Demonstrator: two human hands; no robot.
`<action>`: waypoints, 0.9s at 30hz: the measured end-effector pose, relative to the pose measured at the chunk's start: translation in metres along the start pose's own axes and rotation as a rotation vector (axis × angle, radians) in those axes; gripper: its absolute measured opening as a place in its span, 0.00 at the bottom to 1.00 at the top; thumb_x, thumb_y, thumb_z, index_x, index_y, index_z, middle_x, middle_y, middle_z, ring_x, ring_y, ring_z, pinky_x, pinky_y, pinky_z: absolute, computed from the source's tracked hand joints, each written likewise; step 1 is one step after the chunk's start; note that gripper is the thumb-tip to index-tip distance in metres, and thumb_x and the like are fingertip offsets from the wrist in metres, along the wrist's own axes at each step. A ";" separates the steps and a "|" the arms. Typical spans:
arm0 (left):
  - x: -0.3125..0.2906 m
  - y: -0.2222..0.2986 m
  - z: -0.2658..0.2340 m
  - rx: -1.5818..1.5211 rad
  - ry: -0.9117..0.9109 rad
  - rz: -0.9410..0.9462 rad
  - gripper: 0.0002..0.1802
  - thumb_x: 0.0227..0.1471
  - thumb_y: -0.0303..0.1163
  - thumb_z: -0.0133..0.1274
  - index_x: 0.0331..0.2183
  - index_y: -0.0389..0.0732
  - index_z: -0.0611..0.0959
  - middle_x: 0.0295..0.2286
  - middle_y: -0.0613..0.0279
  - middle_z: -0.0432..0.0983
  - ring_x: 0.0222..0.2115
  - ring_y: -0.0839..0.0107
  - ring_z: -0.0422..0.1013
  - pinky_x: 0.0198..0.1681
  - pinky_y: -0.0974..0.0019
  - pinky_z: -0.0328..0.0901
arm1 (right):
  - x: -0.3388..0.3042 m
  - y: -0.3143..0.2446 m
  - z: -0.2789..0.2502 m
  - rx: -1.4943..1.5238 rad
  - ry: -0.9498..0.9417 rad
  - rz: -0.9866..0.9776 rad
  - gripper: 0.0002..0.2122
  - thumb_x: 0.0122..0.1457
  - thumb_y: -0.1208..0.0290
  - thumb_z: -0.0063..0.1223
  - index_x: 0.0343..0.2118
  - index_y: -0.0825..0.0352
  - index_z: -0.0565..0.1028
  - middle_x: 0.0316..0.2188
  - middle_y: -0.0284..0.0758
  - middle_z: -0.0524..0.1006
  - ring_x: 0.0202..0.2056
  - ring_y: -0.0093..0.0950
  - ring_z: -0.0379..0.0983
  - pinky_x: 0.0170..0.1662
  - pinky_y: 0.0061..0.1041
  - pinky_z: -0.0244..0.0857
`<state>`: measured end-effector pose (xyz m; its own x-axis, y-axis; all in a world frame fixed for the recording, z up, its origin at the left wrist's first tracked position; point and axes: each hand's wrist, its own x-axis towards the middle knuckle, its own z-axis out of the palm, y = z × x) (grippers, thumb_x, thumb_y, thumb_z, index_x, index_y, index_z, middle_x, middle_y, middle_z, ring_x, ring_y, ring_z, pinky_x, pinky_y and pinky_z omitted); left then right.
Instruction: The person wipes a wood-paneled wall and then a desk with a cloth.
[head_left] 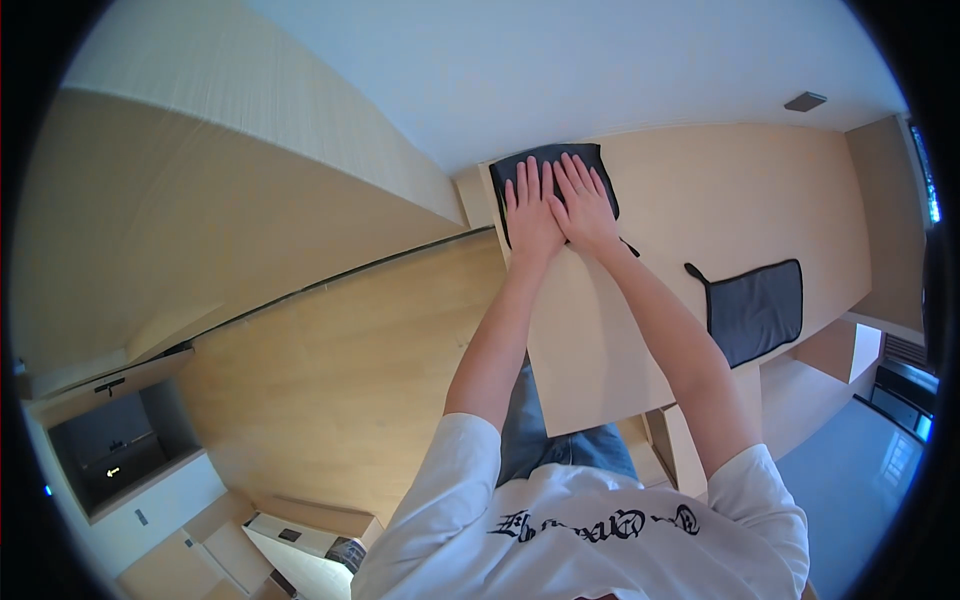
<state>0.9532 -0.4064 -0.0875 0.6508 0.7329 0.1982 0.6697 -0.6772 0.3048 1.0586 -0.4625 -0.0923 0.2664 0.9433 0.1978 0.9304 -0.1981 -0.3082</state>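
My left hand [535,220] lies flat with fingers stretched out on a dark fabric pouch [506,170]. Beside it, my right hand [588,208] also presses flat on that pouch, its thumb against the left hand. The pouch rests at the far left corner of a light wooden desk [690,185], close to the wall; the hands cover much of it, and a short dark strap shows by its near right corner. A second dark grey pouch [756,315] with black edging and a loop strap lies farther right, near the desk's front edge.
A tall wooden panel [250,170] rises at the left. A small dark fitting [805,102] is on the wall behind the desk. A wooden side board [885,220] closes the desk's right end. An open niche [120,455] sits in the cabinet at lower left.
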 end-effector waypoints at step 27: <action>-0.270 0.130 -0.024 0.048 -0.162 -0.154 0.37 0.53 0.40 0.43 0.63 0.41 0.57 0.64 0.49 0.47 0.66 0.55 0.42 0.66 0.47 0.37 | -0.273 -0.042 -0.074 0.181 -0.126 -0.032 0.28 0.56 0.63 0.42 0.60 0.69 0.63 0.63 0.47 0.57 0.66 0.42 0.48 0.66 0.45 0.40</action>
<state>0.8561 -0.6909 -0.0792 0.5859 0.8104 -0.0005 0.7793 -0.5633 0.2745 0.9657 -0.7316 -0.0647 0.1931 0.9765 0.0962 0.8747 -0.1269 -0.4678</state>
